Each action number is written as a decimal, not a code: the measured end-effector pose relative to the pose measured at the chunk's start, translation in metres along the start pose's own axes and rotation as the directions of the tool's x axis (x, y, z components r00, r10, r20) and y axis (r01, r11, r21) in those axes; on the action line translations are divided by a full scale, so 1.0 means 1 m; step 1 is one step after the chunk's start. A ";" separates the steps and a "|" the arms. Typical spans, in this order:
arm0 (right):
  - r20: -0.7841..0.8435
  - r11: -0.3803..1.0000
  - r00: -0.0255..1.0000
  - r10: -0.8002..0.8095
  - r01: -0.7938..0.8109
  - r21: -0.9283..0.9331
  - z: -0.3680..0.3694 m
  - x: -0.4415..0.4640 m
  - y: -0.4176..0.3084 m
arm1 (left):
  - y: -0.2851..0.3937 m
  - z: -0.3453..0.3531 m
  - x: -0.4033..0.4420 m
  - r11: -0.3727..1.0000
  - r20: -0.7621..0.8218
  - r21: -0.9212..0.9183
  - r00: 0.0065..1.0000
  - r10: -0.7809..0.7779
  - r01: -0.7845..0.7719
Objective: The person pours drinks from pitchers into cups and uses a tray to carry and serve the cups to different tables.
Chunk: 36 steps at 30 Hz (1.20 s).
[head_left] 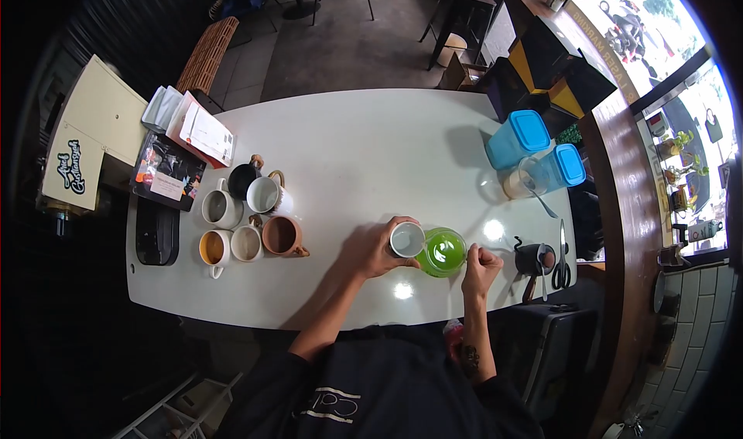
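A white cup [406, 239] is in my left hand [381, 252], with my fingers wrapped round its side and its mouth facing up. Right beside it, a clear glass pitcher [443, 252] holds bright green liquid. My right hand [483, 269] is closed at the pitcher's right side, where its handle would be; the handle itself is mostly hidden by my fingers. The cup's rim and the pitcher's left edge meet or overlap. Whether any liquid is passing between them cannot be made out.
Several mugs [247, 243] stand together at the left. Behind them are papers [203, 133] and a black tray [157, 232]. Blue-lidded containers [517, 140] stand at the back right. A small dark pot [532, 258] and black scissors [562, 272] lie near the right edge.
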State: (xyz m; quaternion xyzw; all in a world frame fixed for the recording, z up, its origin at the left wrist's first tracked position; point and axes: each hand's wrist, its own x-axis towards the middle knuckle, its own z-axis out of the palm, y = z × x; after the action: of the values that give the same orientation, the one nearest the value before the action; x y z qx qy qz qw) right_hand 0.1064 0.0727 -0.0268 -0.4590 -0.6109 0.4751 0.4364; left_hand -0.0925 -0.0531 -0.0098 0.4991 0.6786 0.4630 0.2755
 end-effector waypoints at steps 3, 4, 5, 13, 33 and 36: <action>0.011 1.000 1.000 -0.007 0.007 -0.008 0.000 0.000 -0.001 | 0.013 -0.005 0.000 0.999 0.005 0.040 1.000 -0.003 0.003; 0.013 1.000 1.000 -0.006 0.006 -0.009 0.000 0.000 -0.002 | 0.015 -0.005 0.000 0.999 -0.024 -0.027 0.999 0.041 -0.041; 0.023 1.000 1.000 0.002 -0.002 -0.009 0.000 0.000 -0.004 | 0.014 -0.004 -0.001 0.999 -0.024 -0.027 0.999 0.040 -0.040; 0.042 0.999 0.999 0.005 -0.003 -0.046 0.001 0.002 -0.019 | -0.004 0.009 0.001 0.983 -0.070 -0.161 0.995 0.072 -0.082; 0.136 0.965 0.990 -0.037 0.071 -0.253 -0.005 0.011 -0.041 | 0.004 0.004 0.000 0.999 -0.076 0.036 0.997 0.009 -0.006; 0.145 0.958 0.989 -0.031 0.071 -0.279 -0.007 0.012 -0.036 | 0.004 0.004 0.000 0.999 -0.072 0.037 0.997 0.002 0.001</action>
State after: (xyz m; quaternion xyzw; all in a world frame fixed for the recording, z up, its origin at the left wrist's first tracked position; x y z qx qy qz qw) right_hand 0.1050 0.0813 0.0112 -0.4666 -0.7132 0.4022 0.3344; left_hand -0.0872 -0.0516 -0.0077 0.4872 0.6965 0.4682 0.2415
